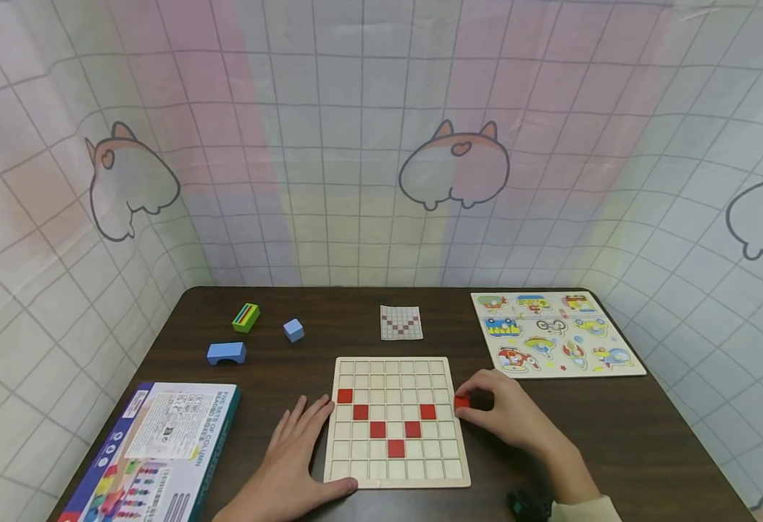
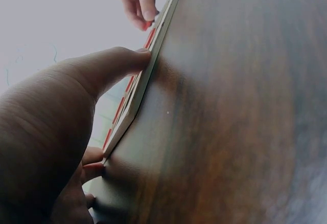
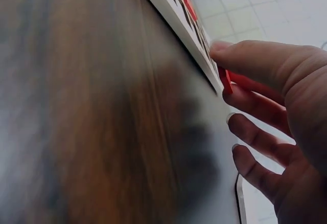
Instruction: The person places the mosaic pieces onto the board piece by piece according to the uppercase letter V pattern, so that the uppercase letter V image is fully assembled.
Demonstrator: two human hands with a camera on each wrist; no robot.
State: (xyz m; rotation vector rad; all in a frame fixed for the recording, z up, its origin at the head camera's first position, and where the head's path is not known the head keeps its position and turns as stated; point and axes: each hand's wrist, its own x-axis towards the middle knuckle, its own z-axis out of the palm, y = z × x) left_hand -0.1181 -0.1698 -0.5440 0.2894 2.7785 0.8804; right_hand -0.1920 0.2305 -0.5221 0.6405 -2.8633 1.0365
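Note:
A pale wooden grid board (image 1: pixel 359 470) lies on the table with several red square tiles (image 1: pixel 396 449) set in its cells in a V shape. My left hand (image 1: pixel 293 464) is spread at its left side; the fingertips touch the left edge and the thumb (image 2: pixel 115 63) rests at the near left corner. At the right edge, my right hand (image 1: pixel 508 407) pinches another red tile (image 3: pixel 225 80) between thumb and forefinger. The other fingers of that hand are loosely bent beside the board. Behind the board lies a small card (image 1: pixel 401 323) printed with a grid and a red V pattern.
A picture puzzle board (image 1: pixel 557 333) lies at the back right. Toward the back left are a blue arch block (image 1: pixel 226 353), a blue cube (image 1: pixel 293 330) and a green block with colored stripes (image 1: pixel 246 317). A flat printed box (image 1: pixel 159 449) lies at the front left.

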